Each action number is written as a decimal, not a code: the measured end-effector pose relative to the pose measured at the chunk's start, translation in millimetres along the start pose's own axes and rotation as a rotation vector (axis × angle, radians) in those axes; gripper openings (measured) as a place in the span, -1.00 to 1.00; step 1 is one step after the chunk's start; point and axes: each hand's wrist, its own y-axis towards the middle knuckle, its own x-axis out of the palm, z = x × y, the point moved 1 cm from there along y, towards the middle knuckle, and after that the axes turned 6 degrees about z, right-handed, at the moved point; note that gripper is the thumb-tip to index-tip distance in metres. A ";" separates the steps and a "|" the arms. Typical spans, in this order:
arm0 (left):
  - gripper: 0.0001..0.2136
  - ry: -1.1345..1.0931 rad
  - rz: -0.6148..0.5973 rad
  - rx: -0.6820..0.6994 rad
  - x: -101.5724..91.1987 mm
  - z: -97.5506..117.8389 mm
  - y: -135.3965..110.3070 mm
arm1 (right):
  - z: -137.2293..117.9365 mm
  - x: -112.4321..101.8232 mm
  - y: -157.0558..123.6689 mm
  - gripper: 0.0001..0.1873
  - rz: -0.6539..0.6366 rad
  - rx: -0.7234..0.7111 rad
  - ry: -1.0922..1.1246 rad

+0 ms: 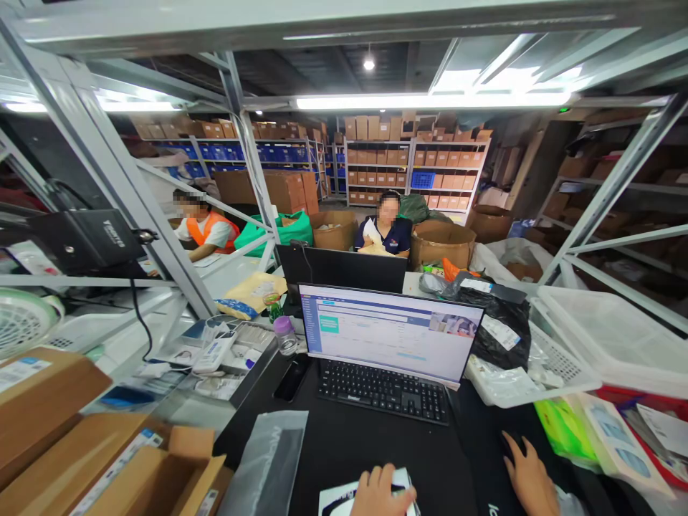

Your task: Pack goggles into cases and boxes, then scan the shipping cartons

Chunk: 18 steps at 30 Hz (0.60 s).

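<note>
My left hand [379, 493] is at the bottom middle, its fingers curled over a flat white package with black print [336, 499] lying on the black desk mat. To the right, my right hand [529, 476] rests over a dark computer mouse [506, 444], mostly covered by the fingers. A black keyboard [381, 390] lies beyond my hands, below a lit monitor [392, 333] showing a web page. Left of the package is a grey translucent plastic bag [266, 462]. A black phone [292, 378] lies beside the keyboard.
Open cardboard boxes [155, 473] crowd the left. A purple-lidded jar [284, 335] stands beside the monitor. On the right are a white basket [564, 358] with bagged parcels and a bright green packet [567, 433]. Across the desk sit two people; metal rack posts frame the workspace.
</note>
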 end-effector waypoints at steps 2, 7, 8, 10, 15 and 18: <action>-0.51 -0.014 -0.008 -0.046 -29.8 -1.0 0.0 | -0.2 -0.1 -0.2 -0.43 0.005 -0.001 0.004; -0.17 -0.340 0.223 -0.264 -74.6 -15.5 -7.8 | -1.2 1.7 -2.4 -0.43 -0.011 0.013 0.010; -0.20 -0.428 0.313 -0.323 -76.6 -21.4 -9.0 | -2.1 0.8 -1.9 -0.43 -0.018 0.014 0.012; -0.24 -0.636 0.468 -0.466 -74.6 -35.8 -10.6 | -4.4 -6.5 1.4 -0.42 -0.010 0.012 0.026; -0.33 -1.313 0.375 -1.025 -56.4 -63.2 -21.7 | 3.2 -65.5 7.8 -0.38 0.134 -0.011 0.163; -0.50 -1.575 0.207 -1.275 -52.3 -64.1 -34.7 | 23.9 -102.6 -23.1 -0.39 0.090 0.007 0.331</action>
